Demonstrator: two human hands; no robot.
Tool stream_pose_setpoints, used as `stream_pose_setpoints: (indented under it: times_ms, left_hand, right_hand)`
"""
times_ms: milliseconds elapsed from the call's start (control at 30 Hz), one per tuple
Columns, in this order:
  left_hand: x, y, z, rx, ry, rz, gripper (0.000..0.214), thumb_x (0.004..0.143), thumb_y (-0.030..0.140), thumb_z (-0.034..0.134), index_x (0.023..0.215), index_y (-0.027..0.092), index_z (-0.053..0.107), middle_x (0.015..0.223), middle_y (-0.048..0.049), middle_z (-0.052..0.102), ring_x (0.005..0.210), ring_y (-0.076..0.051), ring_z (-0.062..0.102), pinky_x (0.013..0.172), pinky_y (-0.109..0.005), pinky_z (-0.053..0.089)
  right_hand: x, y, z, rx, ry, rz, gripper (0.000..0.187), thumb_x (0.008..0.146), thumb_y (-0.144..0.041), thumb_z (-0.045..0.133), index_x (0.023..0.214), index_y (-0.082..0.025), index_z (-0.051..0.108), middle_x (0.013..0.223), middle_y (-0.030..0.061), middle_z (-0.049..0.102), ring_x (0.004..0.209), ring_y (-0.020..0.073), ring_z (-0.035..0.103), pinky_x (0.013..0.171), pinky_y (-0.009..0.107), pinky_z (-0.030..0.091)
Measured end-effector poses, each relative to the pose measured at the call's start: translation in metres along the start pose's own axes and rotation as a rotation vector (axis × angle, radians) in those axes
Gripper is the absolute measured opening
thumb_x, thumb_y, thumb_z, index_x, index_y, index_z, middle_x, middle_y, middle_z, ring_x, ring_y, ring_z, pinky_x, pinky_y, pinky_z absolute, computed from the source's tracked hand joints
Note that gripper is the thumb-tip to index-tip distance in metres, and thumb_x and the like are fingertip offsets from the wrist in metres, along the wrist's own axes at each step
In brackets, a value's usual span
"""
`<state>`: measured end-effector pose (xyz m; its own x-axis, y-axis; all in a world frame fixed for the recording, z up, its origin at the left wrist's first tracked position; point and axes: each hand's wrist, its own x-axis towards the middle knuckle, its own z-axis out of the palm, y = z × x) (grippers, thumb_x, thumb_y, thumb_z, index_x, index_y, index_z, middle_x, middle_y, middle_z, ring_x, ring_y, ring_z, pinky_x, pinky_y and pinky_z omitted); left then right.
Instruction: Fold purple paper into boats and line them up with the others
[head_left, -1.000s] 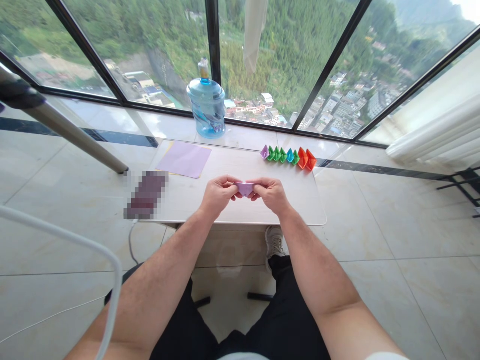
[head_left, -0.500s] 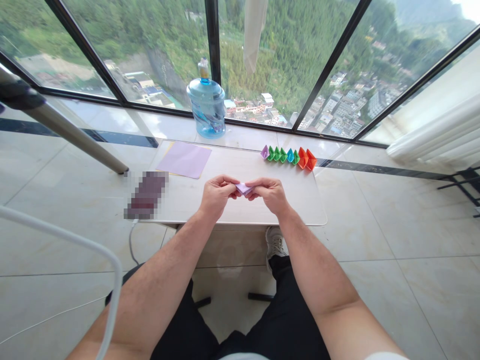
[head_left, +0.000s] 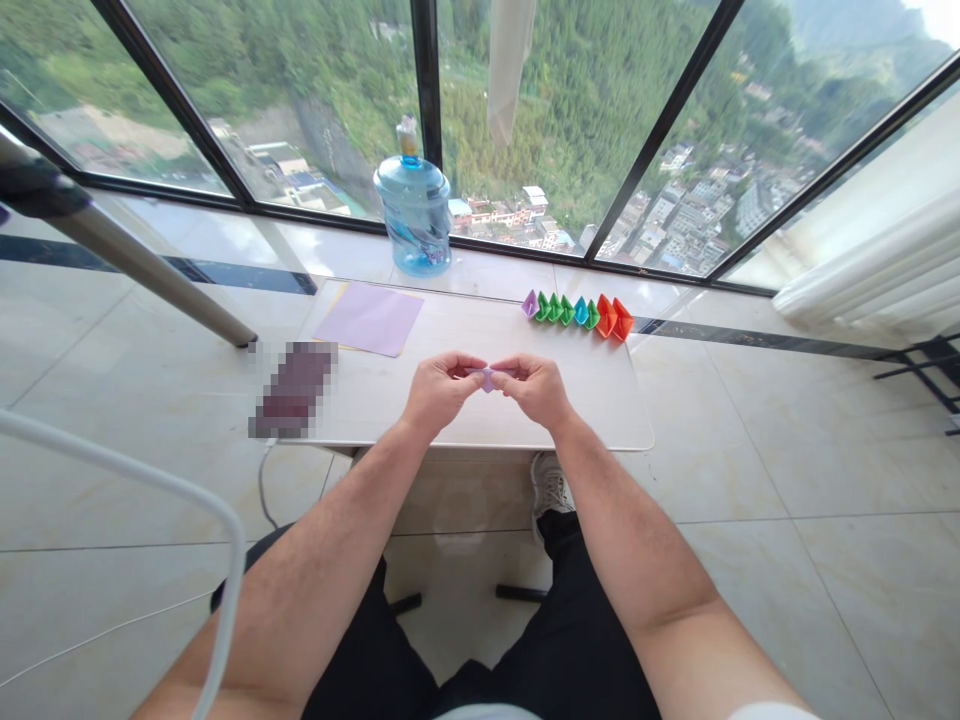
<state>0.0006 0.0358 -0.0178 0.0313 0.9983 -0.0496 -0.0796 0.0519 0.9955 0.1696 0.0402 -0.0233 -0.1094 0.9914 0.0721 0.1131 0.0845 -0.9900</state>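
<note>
My left hand (head_left: 439, 388) and my right hand (head_left: 534, 388) meet over the middle of a small white table (head_left: 615, 415). Both pinch a small folded piece of purple paper (head_left: 487, 377) between their fingertips; most of it is hidden by the fingers. A stack of purple paper sheets (head_left: 369, 317) lies flat at the table's back left. A row of several folded paper boats (head_left: 577, 313), purple, green, blue and orange, stands along the back right edge.
A blurred dark red object (head_left: 292, 388) lies at the table's left edge. A blue water jug (head_left: 414, 212) stands on the sill by the window. A metal pole (head_left: 127, 260) slants at left, a white tube (head_left: 150, 490) curves nearby. My shoe (head_left: 547, 482) shows under the table.
The hands have drawn closer together and pressed the purple paper into a smaller, flatter shape, so less of it shows between the fingers.
</note>
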Motion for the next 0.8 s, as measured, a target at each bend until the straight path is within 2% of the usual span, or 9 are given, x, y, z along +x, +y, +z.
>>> stream_pose_setpoints:
  times_ms: [167,400,533,667,733,800]
  left_hand:
    - [0.000,-0.001,0.000,0.128,-0.036,0.020,0.028,0.065,0.039,0.084,0.080,0.016,0.077,0.074,-0.0059,0.076,0.070,-0.019,0.068,0.063,-0.029,0.049]
    - [0.000,0.000,0.001,0.247,0.021,0.061,0.010,0.066,0.028,0.078,0.070,0.019,0.075,0.068,-0.0010,0.074,0.066,-0.017,0.066,0.065,-0.028,0.052]
    - [-0.001,-0.001,0.003,0.268,0.089,0.098,0.012,0.068,0.030,0.078,0.072,0.019,0.074,0.070,-0.0012,0.073,0.066,-0.015,0.065,0.065,-0.027,0.052]
    - [-0.002,-0.007,0.008,0.086,0.219,0.046,0.034,0.066,0.038,0.084,0.088,0.017,0.069,0.081,-0.0033,0.073,0.064,-0.016,0.068,0.058,-0.027,0.054]
    - [-0.003,-0.010,0.012,-0.062,0.220,-0.007,0.040,0.064,0.042,0.087,0.086,0.016,0.066,0.080,-0.0041,0.072,0.066,-0.018,0.070,0.059,-0.030,0.058]
    - [-0.003,-0.012,0.015,-0.164,0.215,-0.025,0.039,0.063,0.042,0.088,0.081,0.014,0.066,0.075,-0.0042,0.071,0.071,-0.020,0.072,0.068,-0.034,0.062]
  right_hand:
    - [0.000,0.000,0.001,-0.081,0.017,-0.017,0.027,0.072,-0.042,0.079,0.082,-0.017,0.075,0.073,0.0047,0.076,0.066,0.0167,0.068,0.061,0.029,0.053]
    - [-0.002,-0.002,0.004,-0.229,0.036,-0.046,0.017,0.074,-0.035,0.075,0.072,-0.018,0.073,0.071,0.0035,0.075,0.067,0.0168,0.067,0.062,0.028,0.051]
    - [-0.003,-0.002,0.010,-0.212,0.100,-0.075,0.019,0.076,-0.037,0.074,0.072,-0.019,0.073,0.069,0.0028,0.074,0.063,0.0164,0.065,0.058,0.027,0.050]
    - [-0.005,0.003,0.015,-0.240,0.257,-0.129,0.016,0.081,-0.036,0.071,0.079,-0.020,0.075,0.075,0.0031,0.076,0.065,0.0171,0.068,0.065,0.030,0.056]
    - [-0.006,0.006,0.019,-0.284,0.302,-0.191,0.015,0.084,-0.035,0.069,0.081,-0.021,0.075,0.082,0.0041,0.077,0.072,0.0180,0.070,0.071,0.031,0.059]
    - [-0.009,0.009,0.023,-0.325,0.288,-0.251,0.014,0.086,-0.033,0.066,0.083,-0.022,0.075,0.089,0.0046,0.078,0.079,0.0184,0.072,0.076,0.031,0.061]
